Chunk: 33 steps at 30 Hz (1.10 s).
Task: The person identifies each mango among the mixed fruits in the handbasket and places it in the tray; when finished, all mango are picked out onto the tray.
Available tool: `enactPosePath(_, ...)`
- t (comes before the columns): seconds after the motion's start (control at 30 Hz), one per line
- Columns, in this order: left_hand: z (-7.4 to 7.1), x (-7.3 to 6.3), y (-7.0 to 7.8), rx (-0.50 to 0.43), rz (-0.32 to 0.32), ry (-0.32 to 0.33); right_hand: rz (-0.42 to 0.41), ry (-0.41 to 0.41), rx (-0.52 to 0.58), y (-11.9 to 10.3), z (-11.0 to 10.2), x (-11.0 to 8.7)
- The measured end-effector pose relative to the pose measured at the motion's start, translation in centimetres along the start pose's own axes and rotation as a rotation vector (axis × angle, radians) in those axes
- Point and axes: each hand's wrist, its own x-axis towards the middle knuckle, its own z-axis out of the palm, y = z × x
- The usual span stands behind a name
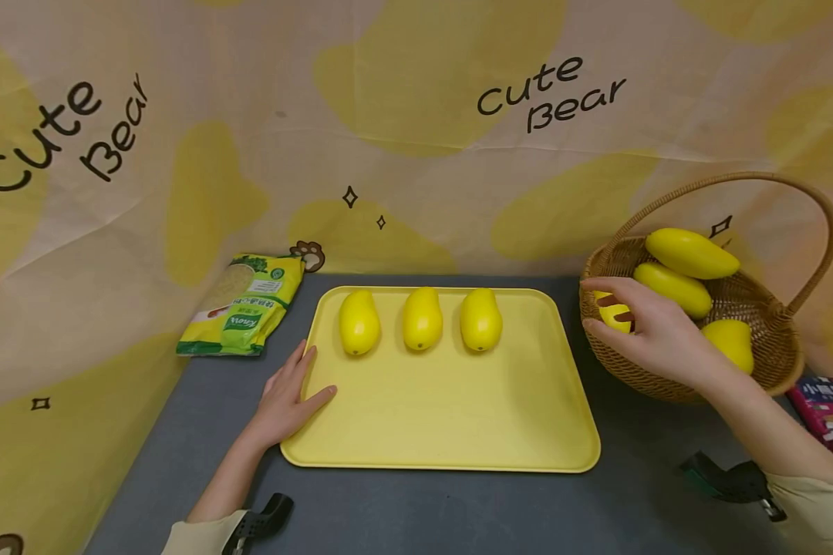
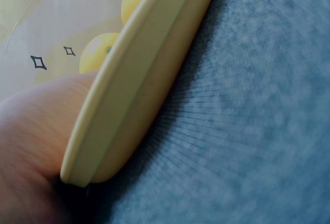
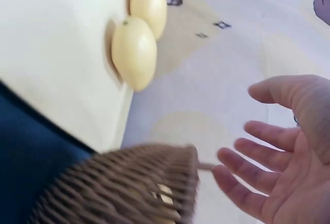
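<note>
Your right hand (image 1: 655, 331) is empty, fingers loosely spread above one wicker basket (image 1: 623, 368), between two and three o'clock from the tray (image 1: 430, 408); four yellow mangoes (image 1: 692, 253) show inside. Your left hand (image 1: 284, 402) touches the tray's edge at nine o'clock, fingers extended. Three mangoes (image 1: 423, 320) lie on it, from ten to one o'clock. One Knorr bag (image 1: 244, 307) sits at ten.
</note>
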Motion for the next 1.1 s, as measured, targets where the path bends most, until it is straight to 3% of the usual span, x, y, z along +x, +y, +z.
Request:
enactPosePath(0.27, -0.1, -0.1, -0.2, 0.018, -0.012, 0.003, 0.056, -0.209, -0.079, 3.1, -3.2, 0.0)
enactPosePath(0.53, -0.2, -0.1, 0.2, 0.005, -0.008, -0.004, 0.148, -0.512, -0.119, 6.0, -5.6, -1.3)
enactPosePath(0.67, -0.2, 0.0, 0.2, 0.009, -0.005, -0.002, 0.188, -0.619, -0.109, 7.0, -6.0, -1.7)
enactPosePath(0.83, -0.2, 0.1, 0.1, 0.013, -0.005, 0.001, 0.226, -0.687, -0.051, 7.6, -6.2, -2.0)
enactPosePath(1.1, -0.1, 0.0, 0.2, 0.012, -0.007, -0.005, 0.201, -0.681, -0.063, 8.1, -5.8, -2.2)
